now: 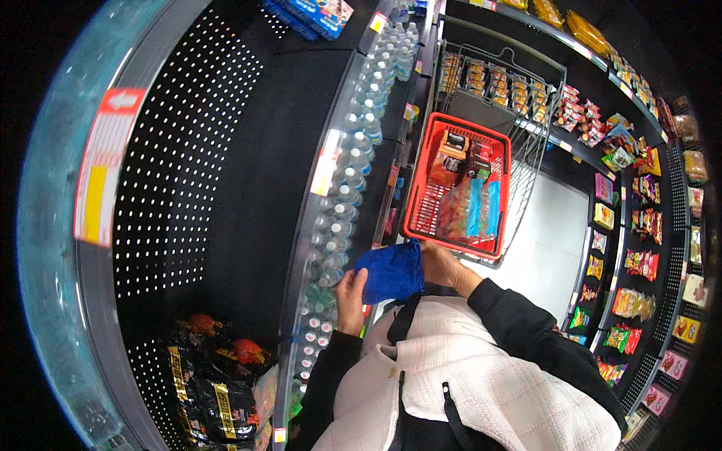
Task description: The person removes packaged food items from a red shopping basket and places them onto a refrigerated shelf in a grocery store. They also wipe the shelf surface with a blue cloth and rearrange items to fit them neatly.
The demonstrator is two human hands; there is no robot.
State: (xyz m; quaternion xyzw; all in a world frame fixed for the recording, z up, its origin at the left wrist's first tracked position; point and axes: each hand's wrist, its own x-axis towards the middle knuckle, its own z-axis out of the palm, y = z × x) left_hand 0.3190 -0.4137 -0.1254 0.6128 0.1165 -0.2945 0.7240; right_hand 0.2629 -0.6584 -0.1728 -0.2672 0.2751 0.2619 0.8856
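Note:
A folded blue cloth (390, 273) is held between both hands in front of my body. My left hand (352, 300) grips its left edge, thumb on top. At the upper right corner of the cloth, my right hand (443, 267) has its fingers partly hidden behind the cloth, close to the basket's near rim. Just beyond is a red plastic shopping basket (413, 225), resting on a metal wire shopping cart (527, 197). Inside the basket lie packaged goods (451, 155) and a clear bag with blue stripes (468, 208).
Shelves with rows of water bottles (344, 211) run close along the left. Black packages (220, 394) lie on the lower left shelf. Snack packets (643, 225) line the curved shelves on the right. Pale floor (547, 225) shows beside the cart.

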